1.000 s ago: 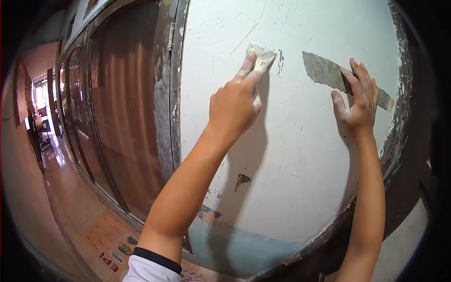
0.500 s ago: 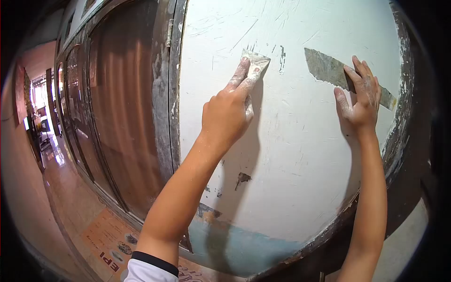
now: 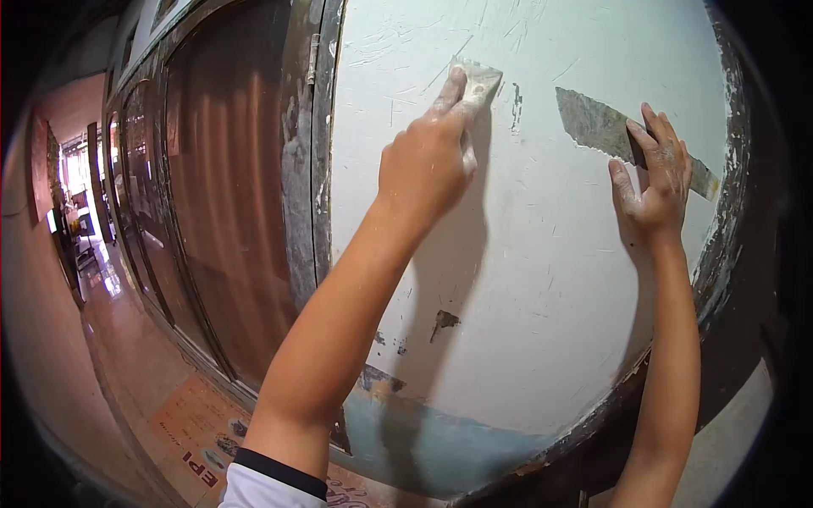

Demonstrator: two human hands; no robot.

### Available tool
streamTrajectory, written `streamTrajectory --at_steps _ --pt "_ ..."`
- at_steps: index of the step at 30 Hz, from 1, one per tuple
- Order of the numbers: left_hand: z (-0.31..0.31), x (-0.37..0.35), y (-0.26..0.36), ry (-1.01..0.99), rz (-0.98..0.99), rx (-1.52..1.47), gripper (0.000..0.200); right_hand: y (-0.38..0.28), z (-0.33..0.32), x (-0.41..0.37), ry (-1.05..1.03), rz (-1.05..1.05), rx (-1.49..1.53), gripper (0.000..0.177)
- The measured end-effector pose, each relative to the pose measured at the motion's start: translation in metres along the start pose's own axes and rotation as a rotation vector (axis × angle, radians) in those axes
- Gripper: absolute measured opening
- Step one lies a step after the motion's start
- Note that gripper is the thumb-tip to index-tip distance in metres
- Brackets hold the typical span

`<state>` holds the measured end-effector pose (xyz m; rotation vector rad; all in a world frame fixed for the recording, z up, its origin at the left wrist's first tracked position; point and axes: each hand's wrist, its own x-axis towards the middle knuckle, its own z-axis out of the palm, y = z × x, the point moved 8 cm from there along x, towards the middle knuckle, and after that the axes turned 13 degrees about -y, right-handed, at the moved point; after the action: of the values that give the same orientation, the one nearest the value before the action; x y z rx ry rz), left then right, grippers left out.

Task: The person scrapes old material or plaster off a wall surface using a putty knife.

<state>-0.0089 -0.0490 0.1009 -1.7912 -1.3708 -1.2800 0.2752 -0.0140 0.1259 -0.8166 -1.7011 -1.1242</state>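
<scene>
My left hand (image 3: pixel 428 157) grips a small flat scraper (image 3: pixel 479 78) coated in whitish paste, its wide edge against the upper part of the white panel (image 3: pixel 508 279). The fingers are dusted white. To the right, my right hand (image 3: pixel 660 190) rests with its fingers apart over a grey mottled strip (image 3: pixel 593 123) that slants down to the right. The strip has a ragged lower edge; whether it is a bare patch or a separate piece, I cannot tell. Scratches and a dark chipped spot (image 3: pixel 443 322) mark the panel.
A dark wooden frame with a hinge (image 3: pixel 313 59) borders the panel on the left, beside brown curtained glass (image 3: pixel 224 186). Printed cardboard (image 3: pixel 199 427) lies on the floor at lower left. A bright passage (image 3: pixel 106 279) runs back at far left.
My left hand and the scraper have moved a little up the panel. My right hand keeps its place by the grey strip. The whole view has shifted slightly.
</scene>
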Motion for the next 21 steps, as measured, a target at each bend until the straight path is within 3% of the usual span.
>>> streamTrajectory --at_steps 4,7,11,14,15,21 --pt "0.004 -0.025 0.004 -0.069 -0.043 0.032 0.056 0.0 0.001 -0.001 -0.005 0.008 -0.025 0.049" --pt "0.0 0.004 0.006 -0.078 -0.038 0.075 0.044 0.003 0.002 0.0 0.018 -0.016 -0.009 0.05" --pt "-0.009 0.053 0.01 -0.055 -0.035 0.061 0.046 0.002 0.002 0.0 -0.003 0.001 -0.033 0.052" --pt "-0.007 0.041 0.014 0.008 0.02 0.052 0.049 0.006 0.003 -0.002 0.001 0.008 -0.007 0.051" --pt "-0.002 0.032 0.011 0.132 0.112 0.048 0.053 0.006 0.004 -0.002 0.004 0.004 -0.016 0.051" --pt "0.022 -0.024 0.011 0.014 0.055 0.045 0.063 0.009 0.009 0.0 -0.003 -0.014 -0.037 0.054"
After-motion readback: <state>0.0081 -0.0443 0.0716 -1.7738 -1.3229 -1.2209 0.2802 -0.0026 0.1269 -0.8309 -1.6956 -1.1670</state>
